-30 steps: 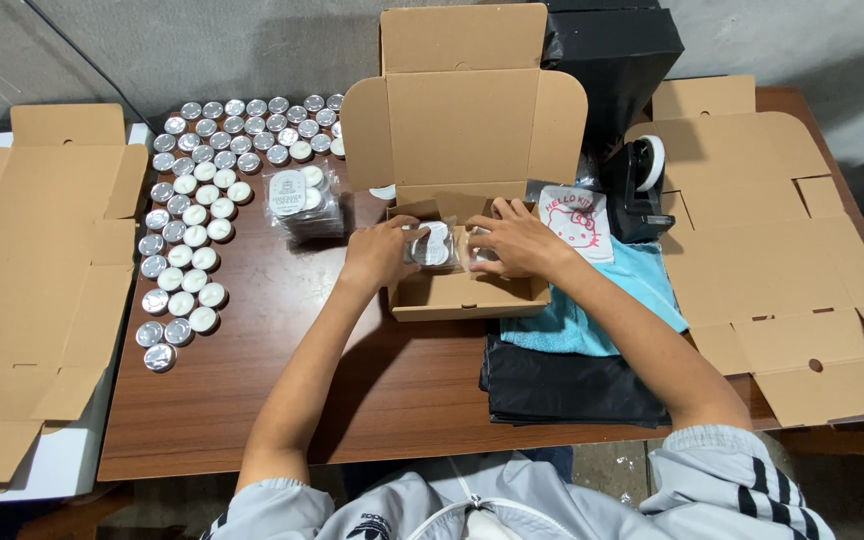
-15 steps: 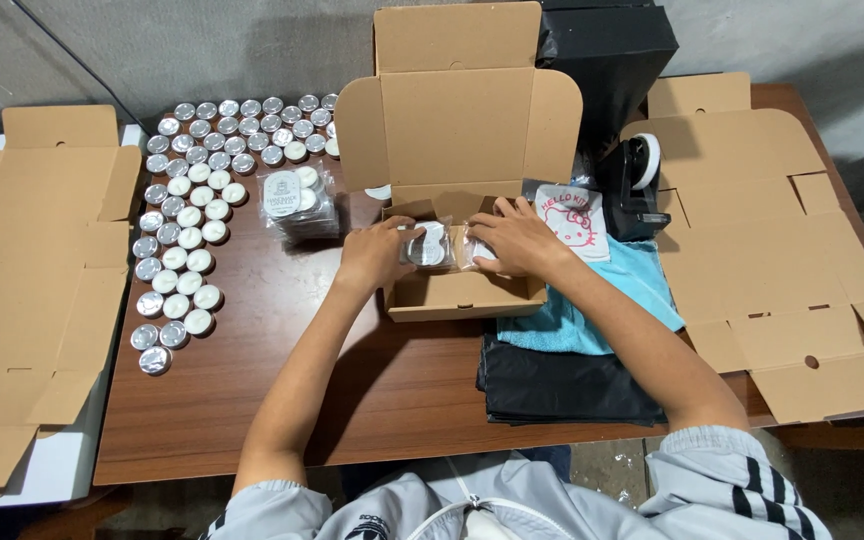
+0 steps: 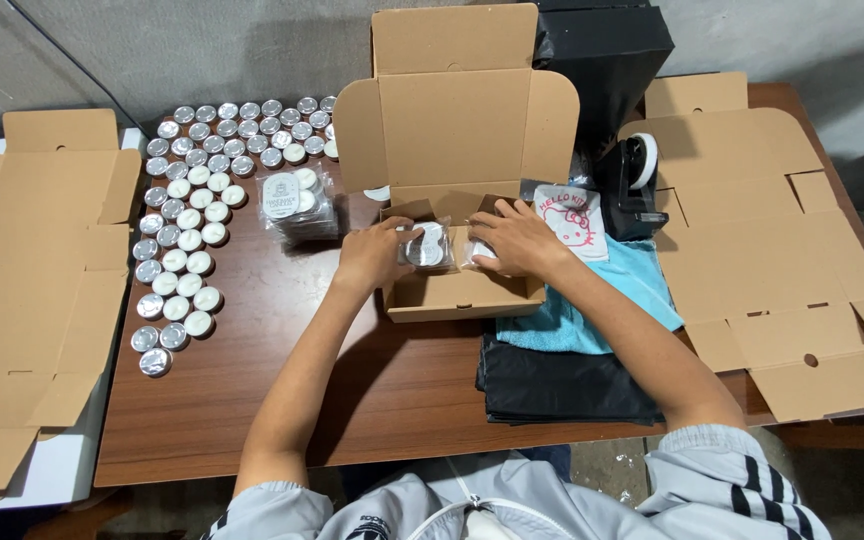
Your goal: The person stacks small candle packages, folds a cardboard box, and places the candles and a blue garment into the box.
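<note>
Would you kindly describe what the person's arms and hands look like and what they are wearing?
Both forearms are bare, with no gloves, watch or rings visible on the left hand or right hand. Pale grey jacket sleeves are pushed up; the right one bears black stripes.
</note>
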